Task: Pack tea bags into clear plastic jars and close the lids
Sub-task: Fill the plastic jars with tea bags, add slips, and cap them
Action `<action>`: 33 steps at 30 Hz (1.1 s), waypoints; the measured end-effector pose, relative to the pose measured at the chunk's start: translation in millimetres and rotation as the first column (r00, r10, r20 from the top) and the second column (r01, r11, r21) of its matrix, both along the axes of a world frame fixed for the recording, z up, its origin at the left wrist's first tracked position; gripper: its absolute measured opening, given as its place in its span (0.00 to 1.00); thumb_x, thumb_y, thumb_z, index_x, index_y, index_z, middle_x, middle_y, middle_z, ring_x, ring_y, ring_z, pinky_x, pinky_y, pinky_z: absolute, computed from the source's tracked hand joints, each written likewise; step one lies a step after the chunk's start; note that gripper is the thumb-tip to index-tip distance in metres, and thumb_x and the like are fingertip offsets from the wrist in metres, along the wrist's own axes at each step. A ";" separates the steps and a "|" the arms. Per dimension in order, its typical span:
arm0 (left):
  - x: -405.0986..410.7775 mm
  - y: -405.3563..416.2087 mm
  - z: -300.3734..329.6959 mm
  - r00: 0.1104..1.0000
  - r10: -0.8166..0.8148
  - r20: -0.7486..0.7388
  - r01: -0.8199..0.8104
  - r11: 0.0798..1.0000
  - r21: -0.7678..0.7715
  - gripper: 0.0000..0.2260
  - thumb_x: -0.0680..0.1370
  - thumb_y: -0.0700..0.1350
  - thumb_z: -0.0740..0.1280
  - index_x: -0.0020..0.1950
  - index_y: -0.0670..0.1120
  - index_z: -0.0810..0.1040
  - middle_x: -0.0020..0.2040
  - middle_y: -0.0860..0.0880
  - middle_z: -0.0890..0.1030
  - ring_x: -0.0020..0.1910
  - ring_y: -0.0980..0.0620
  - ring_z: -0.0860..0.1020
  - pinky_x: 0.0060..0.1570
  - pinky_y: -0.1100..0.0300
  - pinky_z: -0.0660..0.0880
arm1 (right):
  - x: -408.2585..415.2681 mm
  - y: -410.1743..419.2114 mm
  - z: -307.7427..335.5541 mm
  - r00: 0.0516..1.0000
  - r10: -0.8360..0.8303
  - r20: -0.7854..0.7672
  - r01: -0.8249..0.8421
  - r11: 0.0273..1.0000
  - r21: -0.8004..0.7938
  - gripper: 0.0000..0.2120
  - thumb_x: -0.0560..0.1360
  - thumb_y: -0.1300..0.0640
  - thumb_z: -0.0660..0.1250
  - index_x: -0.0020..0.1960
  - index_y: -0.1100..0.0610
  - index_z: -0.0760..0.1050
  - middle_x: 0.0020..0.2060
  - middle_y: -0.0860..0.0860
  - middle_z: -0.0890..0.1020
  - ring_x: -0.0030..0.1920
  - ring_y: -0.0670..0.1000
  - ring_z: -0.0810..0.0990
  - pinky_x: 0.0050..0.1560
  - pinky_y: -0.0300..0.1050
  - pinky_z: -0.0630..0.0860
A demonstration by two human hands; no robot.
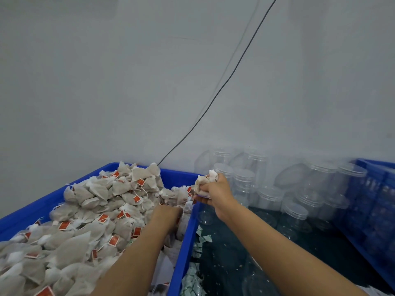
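A blue crate (186, 238) on the left is heaped with beige tea bags (89, 212) that carry red tags. My left hand (167, 212) reaches down into the heap near the crate's right wall; its fingers are buried among the bags. My right hand (213, 190) is raised over the crate's far right corner and grips a bunch of tea bags (205, 181). Right of the crate, clear plastic jars (270, 196) with clear lids stand and lie on a dark surface. One jar (205, 216) stands just below my right hand.
A second blue crate (376, 210) stands at the right edge. Small green-white paper pieces (197, 248) lie along the first crate's outer wall. A thin black cable (224, 86) runs up the grey wall behind. Another clear jar (256, 280) lies near the bottom.
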State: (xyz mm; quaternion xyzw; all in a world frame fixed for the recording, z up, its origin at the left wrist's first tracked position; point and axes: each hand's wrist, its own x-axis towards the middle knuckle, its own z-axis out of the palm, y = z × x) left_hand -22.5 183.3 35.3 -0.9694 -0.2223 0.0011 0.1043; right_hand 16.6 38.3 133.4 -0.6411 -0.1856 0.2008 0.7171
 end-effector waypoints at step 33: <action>-73.7 -36.9 127.7 0.814 0.032 0.579 -0.152 0.975 0.160 0.17 0.83 0.57 0.52 0.50 0.47 0.75 0.37 0.51 0.79 0.34 0.52 0.74 0.32 0.60 0.68 | 44.3 -261.8 -9.2 0.925 0.118 -0.361 -0.016 0.961 0.275 0.10 0.76 0.72 0.54 0.52 0.68 0.72 0.46 0.66 0.79 0.40 0.59 0.83 0.34 0.43 0.82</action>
